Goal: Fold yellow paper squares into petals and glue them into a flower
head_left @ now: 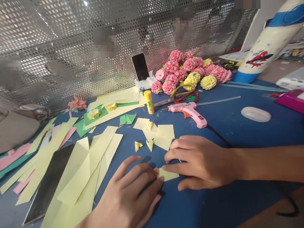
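Here's the small yellow paper (169, 174) on the blue worktop (218, 209), right between both hands: the right hand (204, 160) has its fingers spread, tips over the paper, while the left hand (133, 186) bends its fingers at the left end, pinching or merely pressing, one cannot tell! Just beyond sit three folded yellow pieces (150, 145), the pink glue gun (200, 121) farther back.

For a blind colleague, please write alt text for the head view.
The left hand and right hand touch yellow paper on a blue table; beyond are folded pieces, a glue stick, a glue gun and paper flowers.
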`<state>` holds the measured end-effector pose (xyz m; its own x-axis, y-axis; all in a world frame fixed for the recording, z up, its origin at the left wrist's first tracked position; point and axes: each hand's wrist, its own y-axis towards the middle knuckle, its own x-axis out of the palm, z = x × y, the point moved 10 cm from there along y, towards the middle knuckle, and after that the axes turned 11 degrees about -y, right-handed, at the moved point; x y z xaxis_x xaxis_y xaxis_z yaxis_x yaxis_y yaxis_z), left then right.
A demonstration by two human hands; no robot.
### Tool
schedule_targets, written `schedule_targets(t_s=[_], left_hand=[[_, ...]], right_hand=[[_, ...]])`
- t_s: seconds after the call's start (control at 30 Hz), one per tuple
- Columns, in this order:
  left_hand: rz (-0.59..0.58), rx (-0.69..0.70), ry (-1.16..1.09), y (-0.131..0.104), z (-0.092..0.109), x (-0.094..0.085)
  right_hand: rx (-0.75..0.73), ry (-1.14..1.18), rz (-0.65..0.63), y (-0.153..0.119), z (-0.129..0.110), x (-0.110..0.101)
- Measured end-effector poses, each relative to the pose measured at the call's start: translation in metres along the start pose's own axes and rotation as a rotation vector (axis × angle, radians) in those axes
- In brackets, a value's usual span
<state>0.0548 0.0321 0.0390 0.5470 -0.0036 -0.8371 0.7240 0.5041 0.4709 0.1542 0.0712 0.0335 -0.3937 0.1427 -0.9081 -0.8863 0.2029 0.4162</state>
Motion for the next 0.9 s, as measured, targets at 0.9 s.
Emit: schedule_targets(t_s=[0.9], left_hand=[[0.010, -0.515, -0.316, 0.019, -0.051, 0.018]], right_hand=[[0.318, 0.377, 0.023, -0.004, 0.028, 0.006]])
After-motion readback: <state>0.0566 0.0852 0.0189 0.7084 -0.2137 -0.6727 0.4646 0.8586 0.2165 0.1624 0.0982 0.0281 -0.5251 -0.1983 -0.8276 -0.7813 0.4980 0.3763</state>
